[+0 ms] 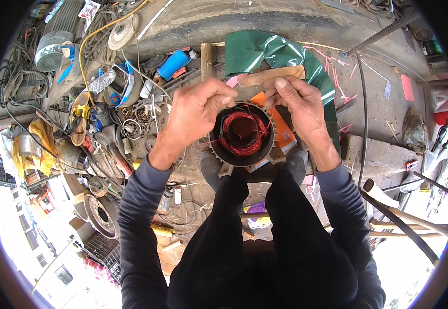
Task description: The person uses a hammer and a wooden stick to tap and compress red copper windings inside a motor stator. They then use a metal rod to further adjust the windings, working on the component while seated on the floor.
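My right hand (300, 105) grips a short, flat wooden strip (259, 76) between thumb and fingers, above the upper right of a round metal motor housing (217, 146) that sits between my feet. Red wire windings (242, 151) line its inside, with thin red strands sticking out around the dark bore. My left hand (195, 108) is closed, thumb and forefinger close together, over the housing's upper left; whether anything is in it I cannot make out. A green plastic sheet (244, 51) lies behind my hands, and an orange flat piece (284, 134) lies beside the housing.
Cluttered cables, metal parts and a blue cylinder (173, 64) fill the left side, with a wheel-like disc (102, 216) lower down. A timber block (380, 153), a black cable (362, 103) and poles (423, 221) are on the right. A wooden post (206, 63) stands at the back.
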A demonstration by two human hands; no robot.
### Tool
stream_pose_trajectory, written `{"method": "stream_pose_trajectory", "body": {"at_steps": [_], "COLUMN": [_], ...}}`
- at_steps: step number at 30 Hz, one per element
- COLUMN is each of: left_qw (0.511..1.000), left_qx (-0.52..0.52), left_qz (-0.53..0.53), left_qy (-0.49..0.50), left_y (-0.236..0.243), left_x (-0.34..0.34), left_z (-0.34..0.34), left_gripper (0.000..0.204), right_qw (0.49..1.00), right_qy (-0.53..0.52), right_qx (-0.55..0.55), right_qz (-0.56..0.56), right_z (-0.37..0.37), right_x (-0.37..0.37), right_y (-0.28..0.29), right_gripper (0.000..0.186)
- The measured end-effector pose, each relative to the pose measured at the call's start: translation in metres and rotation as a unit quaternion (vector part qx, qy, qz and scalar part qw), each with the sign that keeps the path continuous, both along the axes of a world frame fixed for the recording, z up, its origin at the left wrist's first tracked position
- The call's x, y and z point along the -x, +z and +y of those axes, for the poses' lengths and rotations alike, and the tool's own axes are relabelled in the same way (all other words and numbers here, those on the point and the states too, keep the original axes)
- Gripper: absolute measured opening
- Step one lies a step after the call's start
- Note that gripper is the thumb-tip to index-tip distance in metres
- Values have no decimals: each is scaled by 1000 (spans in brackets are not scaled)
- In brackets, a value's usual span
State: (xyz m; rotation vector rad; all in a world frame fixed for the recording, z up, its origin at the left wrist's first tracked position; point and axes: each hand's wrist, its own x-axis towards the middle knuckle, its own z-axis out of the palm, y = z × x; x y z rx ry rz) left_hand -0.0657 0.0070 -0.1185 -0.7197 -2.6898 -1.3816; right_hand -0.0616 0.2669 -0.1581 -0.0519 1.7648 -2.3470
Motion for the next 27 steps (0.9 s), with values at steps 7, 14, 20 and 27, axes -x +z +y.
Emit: {"method": "stream_pose_trajectory", "body": {"at_steps": [7,14,20,27], "left_qw": [995,986,902,986], "left_qx": [-92,-168,-393,-41], "left_qz": [-23,-1,78,4], "left_qy": [-7,8,161,160], "left_y": [20,16,42,-32], "left_x": [-28,-3,17,-34], "left_z": [5,7,-52,-48], "left_gripper": [7,6,17,14], "right_qw": [998,994,974,955], "right_qy": [-54,-96,-133,-295], "right_qx": [13,48,114,-14], "right_qz": [1,32,147,36], "right_z": [5,9,26,62], "right_x": [5,3,1,-4], "right_y": [2,18,61,53], "right_gripper": [29,30,28,25]}}
